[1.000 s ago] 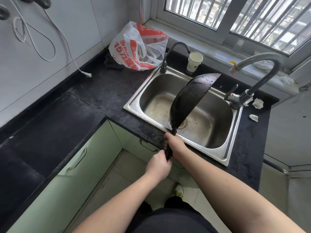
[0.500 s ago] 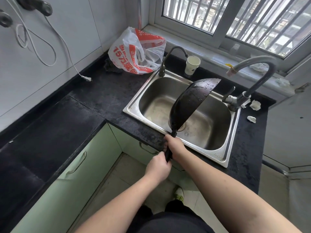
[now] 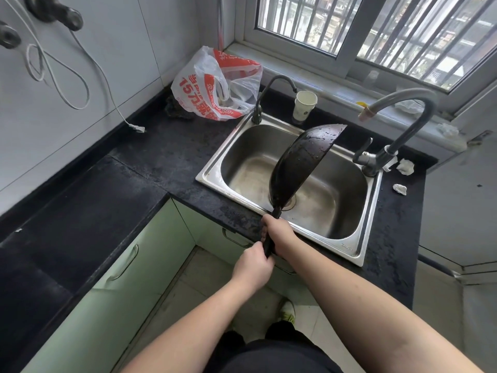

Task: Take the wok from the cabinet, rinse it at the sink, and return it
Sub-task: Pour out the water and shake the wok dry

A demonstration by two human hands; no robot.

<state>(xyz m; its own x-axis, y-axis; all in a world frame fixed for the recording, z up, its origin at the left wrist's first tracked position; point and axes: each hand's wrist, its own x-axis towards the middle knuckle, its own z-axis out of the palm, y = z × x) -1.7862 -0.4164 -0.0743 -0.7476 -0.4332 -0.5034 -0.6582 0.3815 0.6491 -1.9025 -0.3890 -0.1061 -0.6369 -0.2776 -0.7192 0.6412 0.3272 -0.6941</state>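
The wet black round-bottomed wok (image 3: pixel 301 168) stood tilted on edge above the stainless steel sink (image 3: pixel 357 254), its long handle running back toward the person, right hand (image 3: pixel 279 234) forward and left hand (image 3: pixel 252 266) behind, each grip wrapped round it.

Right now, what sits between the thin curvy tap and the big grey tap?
In the head view, a white paper cup stands between the thin dark gooseneck tap and the big grey tap.
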